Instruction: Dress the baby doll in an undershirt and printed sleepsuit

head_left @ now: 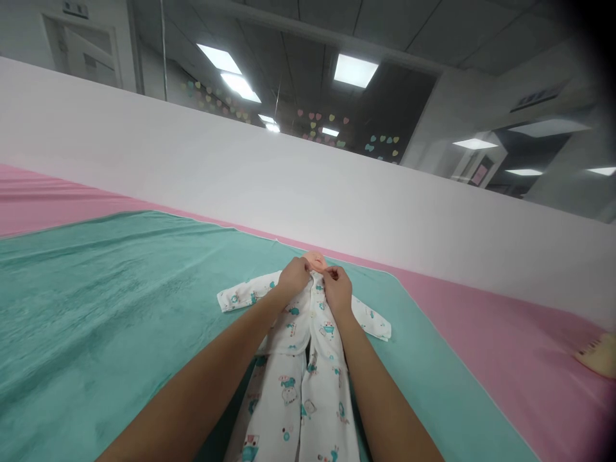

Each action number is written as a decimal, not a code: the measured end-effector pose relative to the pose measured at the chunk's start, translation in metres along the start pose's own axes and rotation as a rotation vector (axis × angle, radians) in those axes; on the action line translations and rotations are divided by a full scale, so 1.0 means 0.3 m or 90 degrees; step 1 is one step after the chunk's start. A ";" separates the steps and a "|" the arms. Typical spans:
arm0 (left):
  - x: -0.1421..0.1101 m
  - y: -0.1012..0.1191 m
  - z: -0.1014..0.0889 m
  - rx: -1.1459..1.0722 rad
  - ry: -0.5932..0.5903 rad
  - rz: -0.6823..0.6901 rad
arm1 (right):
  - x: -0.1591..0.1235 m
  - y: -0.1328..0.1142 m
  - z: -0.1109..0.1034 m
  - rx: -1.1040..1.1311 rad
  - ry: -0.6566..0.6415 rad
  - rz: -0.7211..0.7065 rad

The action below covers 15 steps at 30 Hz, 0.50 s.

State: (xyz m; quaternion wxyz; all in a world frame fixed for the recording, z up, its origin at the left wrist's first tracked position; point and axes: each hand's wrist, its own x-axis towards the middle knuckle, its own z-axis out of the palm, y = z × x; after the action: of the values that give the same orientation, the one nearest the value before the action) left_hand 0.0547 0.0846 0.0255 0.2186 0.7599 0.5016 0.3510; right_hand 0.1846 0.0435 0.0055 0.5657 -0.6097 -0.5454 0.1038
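A baby doll lies on its back on a teal blanket, dressed in a white printed sleepsuit. Only the top of its head shows beyond my hands. My left hand and my right hand meet at the suit's collar, just under the doll's chin. Both hands are closed in a pinch on the fabric edges of the front opening. The suit's sleeves spread out to either side and its legs run toward me between my forearms.
The teal blanket lies on a pink sheet. A white wall panel rises behind the bed. A pale beige object sits at the right edge on the pink sheet.
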 end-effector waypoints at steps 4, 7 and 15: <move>-0.018 -0.025 0.004 0.082 0.040 0.024 | -0.014 0.066 -0.025 -0.163 0.025 -0.091; -0.074 -0.083 -0.027 0.146 0.056 0.024 | -0.040 0.123 -0.068 -0.261 -0.024 -0.083; -0.276 -0.381 -0.268 0.346 -0.023 0.060 | -0.120 0.255 -0.317 -0.456 -0.141 -0.055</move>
State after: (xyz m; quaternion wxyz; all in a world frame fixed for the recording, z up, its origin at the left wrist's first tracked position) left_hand -0.0961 0.0530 -0.0258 -0.0010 0.8192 0.5376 0.2000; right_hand 0.2834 -0.0214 -0.0415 0.2582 -0.7306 -0.6299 -0.0521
